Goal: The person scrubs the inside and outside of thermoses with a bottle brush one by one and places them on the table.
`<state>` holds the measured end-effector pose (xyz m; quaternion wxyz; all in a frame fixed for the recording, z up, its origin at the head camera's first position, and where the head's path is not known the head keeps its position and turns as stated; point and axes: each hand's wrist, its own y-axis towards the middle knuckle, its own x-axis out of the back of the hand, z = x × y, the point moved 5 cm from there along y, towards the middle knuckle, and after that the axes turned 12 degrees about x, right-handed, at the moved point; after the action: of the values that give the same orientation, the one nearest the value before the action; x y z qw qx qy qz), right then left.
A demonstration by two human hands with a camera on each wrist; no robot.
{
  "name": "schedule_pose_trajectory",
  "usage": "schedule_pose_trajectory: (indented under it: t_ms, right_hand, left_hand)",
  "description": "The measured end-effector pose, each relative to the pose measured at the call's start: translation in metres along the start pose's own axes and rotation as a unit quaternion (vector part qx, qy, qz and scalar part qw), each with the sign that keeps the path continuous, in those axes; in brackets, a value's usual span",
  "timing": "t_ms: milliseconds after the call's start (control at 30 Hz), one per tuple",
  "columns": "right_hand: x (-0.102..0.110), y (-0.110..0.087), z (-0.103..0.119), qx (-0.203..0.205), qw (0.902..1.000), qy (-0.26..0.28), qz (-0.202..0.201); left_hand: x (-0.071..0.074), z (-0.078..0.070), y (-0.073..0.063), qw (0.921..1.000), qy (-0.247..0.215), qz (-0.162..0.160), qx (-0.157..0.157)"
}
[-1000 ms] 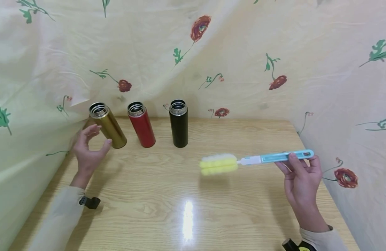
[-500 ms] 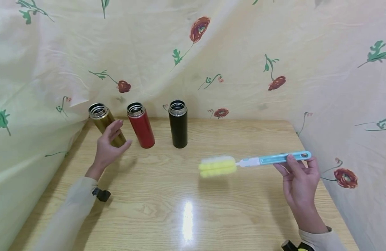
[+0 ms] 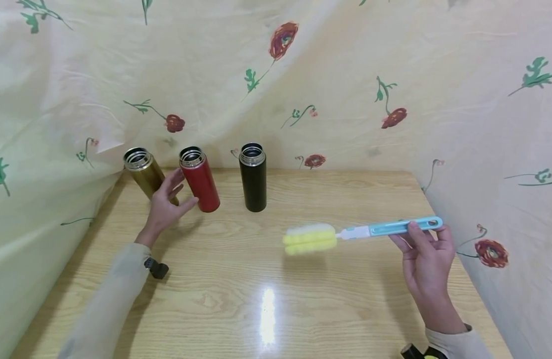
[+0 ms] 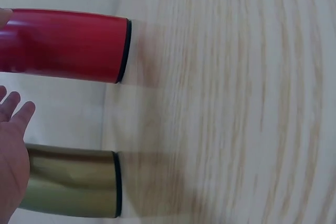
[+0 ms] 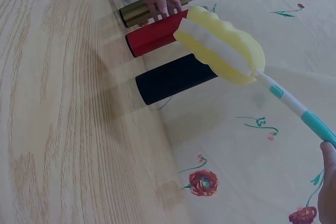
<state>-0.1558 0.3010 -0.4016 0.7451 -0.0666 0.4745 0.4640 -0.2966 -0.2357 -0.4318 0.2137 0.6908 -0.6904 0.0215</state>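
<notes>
My right hand [image 3: 430,264] pinches the blue handle of a bottle brush [image 3: 388,229] between thumb and fingers. The brush points left, its yellow and white sponge head [image 3: 309,240] raised over the table. At the back left, my left hand [image 3: 165,208] reaches with spread fingers to the left side of a red thermos bottle [image 3: 203,185], fingertips and thumb right at its wall. A gold thermos bottle [image 3: 147,178] stands partly behind that hand, and a black thermos bottle [image 3: 253,184] is to the right of the red one. All three bottles are upright with open tops.
The bottles stand in a row near the back edge of a wooden table [image 3: 222,279]. A cream cloth [image 3: 204,65] with printed flowers hangs behind the table and along both sides.
My left hand has moved right, from the left of the gold bottle, past its front, to the red bottle. The right hand and the brush have hardly moved.
</notes>
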Motion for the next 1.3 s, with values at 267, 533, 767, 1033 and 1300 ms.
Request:
schedule_pose_trajectory:
  t_ms: [267,533,767,1033,1300]
  right_hand:
    - [0.0,-0.001,-0.002,-0.006,1.0,0.007,-0.002]
    - [0.001,-0.002,0.0,-0.005,1.0,0.007,-0.002]
    - [0.002,-0.003,0.001,-0.003,0.9999,0.006,-0.009]
    - [0.002,-0.003,0.002,-0.001,1.0,0.006,-0.008]
    - [0.002,-0.003,0.001,-0.002,1.0,0.009,0.0]
  left_hand:
    - [-0.009,0.004,0.005,0.9991,-0.013,0.019,0.034]
    - [-0.011,0.025,0.016,0.9989,-0.002,0.023,0.042]
    - [-0.014,0.037,0.022,0.9975,0.005,0.032,0.064]
    - [-0.016,0.037,0.025,0.9968,-0.011,0.035,0.071]
    - [-0.014,0.043,0.027,0.9961,-0.001,0.031,0.082]
